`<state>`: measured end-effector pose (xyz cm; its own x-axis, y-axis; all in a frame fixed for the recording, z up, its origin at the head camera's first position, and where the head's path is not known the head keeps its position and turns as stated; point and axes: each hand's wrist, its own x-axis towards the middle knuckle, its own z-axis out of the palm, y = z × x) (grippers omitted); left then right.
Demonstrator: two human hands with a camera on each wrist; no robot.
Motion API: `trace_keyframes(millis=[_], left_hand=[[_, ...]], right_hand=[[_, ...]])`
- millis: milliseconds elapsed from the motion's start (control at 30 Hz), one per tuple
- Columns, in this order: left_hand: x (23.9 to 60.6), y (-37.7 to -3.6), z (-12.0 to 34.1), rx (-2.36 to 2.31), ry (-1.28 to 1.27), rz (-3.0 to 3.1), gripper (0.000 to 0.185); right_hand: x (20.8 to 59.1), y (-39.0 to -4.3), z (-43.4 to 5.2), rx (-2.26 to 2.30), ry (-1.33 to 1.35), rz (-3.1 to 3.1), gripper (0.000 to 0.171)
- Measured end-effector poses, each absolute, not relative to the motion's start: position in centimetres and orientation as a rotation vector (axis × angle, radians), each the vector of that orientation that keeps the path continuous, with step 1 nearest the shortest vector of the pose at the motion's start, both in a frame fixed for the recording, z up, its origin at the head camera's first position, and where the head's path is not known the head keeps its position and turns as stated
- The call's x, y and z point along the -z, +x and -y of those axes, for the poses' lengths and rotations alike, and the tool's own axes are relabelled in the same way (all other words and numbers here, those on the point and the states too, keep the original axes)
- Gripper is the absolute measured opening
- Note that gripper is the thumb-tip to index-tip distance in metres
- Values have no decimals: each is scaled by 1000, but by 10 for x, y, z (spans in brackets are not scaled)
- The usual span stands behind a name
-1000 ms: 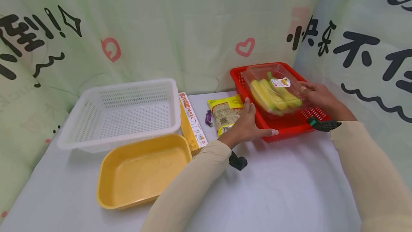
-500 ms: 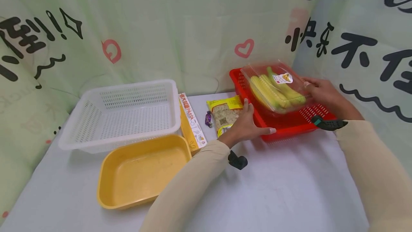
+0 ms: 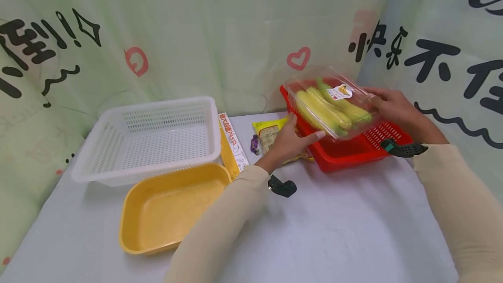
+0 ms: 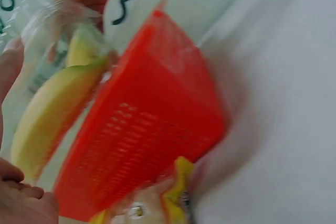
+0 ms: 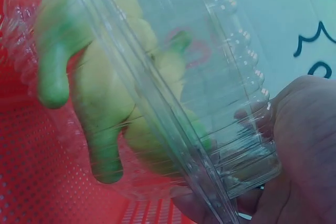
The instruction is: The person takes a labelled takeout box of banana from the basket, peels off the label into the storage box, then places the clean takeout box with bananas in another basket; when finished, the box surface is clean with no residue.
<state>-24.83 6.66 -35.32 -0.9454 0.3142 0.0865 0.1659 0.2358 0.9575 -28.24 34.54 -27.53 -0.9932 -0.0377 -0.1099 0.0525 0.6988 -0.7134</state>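
My two hands lift a box of corn over the red basket.

On the pale grey table (image 3: 346, 230) sit a big white plastic basket with holes (image 3: 153, 139), a yellow plastic tub (image 3: 173, 208) and a red plastic basket with holes (image 3: 353, 150). The clear plastic box of yellow corn cobs (image 3: 330, 106) is up in the air, tilted, just above the red basket. My right hand (image 3: 393, 104) grips its right end. My left hand (image 3: 291, 139) touches its left edge with loose, straight fingers. A yellow snack bag (image 3: 271, 132) lies under my left hand.
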Motion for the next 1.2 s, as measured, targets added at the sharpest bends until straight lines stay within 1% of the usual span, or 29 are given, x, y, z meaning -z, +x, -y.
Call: trace_keyframes(millis=[67, 167, 233, 467, 567, 633, 867, 1000, 1200], left_hand=[[347, -252, -58, -1887, 469, -2376, 88], [337, -255, -44, -1927, 464, -2425, 88], [332, -258, -34, -1908, 466, -2474, 91], [321, -263, 5, -1796, 398, -2564, 113], [320, -263, 22, -1764, 438, -2565, 115], [319, -261, 33, -1759, 509, -2565, 115], [320, -243, 60, -1704, 760, -2541, 122], [319, -228, 67, -1673, 780, -2523, 115], [318, -203, 71, -1670, 770, -2559, 108]], right_hand=[[272, -280, -342, 1168, 2, -2780, 69], [267, -279, -336, 1152, -26, -2759, 68], [264, -277, -332, 1140, -42, -2743, 67], [262, -272, -318, 1067, -192, -2747, 67], [262, -269, -311, 1041, -280, -2752, 62], [263, -267, -305, 1053, -329, -2741, 59], [265, -256, -283, 1117, -471, -2670, 51], [266, -250, -274, 1188, -552, -2589, 49], [270, -241, -266, 1158, -743, -2616, 45]])
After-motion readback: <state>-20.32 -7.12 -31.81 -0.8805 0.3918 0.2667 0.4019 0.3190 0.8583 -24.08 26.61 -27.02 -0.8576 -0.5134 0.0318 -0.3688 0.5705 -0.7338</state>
